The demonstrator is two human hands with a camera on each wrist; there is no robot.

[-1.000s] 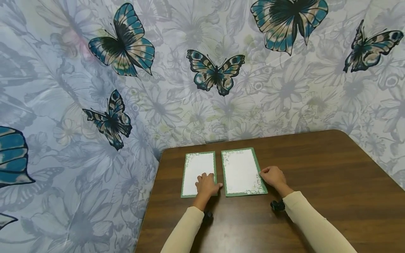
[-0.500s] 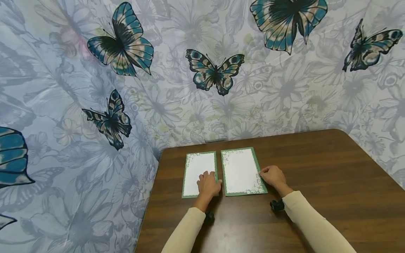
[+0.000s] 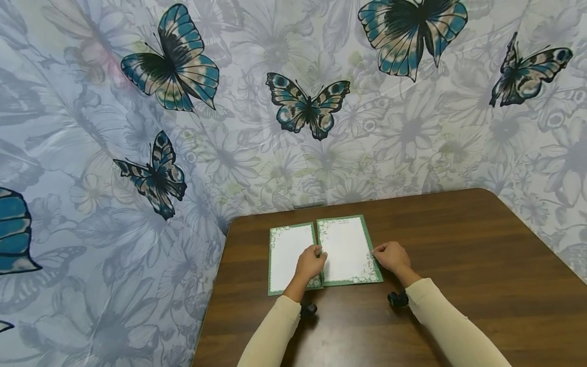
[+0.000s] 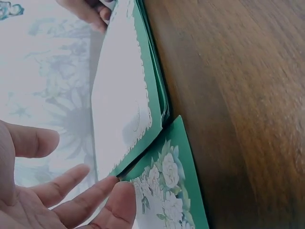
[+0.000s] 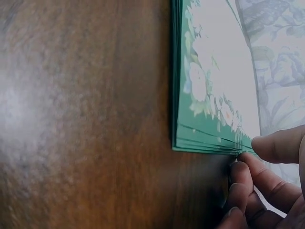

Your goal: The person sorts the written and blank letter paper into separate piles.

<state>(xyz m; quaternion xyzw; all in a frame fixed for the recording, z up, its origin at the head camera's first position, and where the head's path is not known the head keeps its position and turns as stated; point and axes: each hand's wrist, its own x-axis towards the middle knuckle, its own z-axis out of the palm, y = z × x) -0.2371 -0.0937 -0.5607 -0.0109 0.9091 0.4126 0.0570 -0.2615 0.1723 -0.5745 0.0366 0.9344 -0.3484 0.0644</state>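
Two white sheets with green floral borders lie side by side on the brown table (image 3: 440, 234). The right one is the top of a stack of bordered paper (image 3: 344, 244), whose layered green edges show in the right wrist view. At the stack's right edge my right hand (image 3: 393, 256) pinches the sheets between thumb (image 5: 279, 145) and fingers. My left hand (image 3: 309, 265) is over the seam between stack and left sheet (image 3: 286, 260). Its thumb stands apart and its loosely bent fingertips touch near the edges. In the left wrist view, the left sheet's corner (image 4: 183, 152) meets the stack's corner.
A wall covering (image 3: 238, 153) printed with butterflies and grey flowers rises behind and to the left of the table. Dark wrist devices (image 3: 397, 299) are worn on both arms, below cream sleeves (image 3: 447, 316).
The left sheet has slid right and slightly nearer, closing the gap to the stack. My left hand has moved right, from the sheet to the seam. My right hand stays at the stack's edge.
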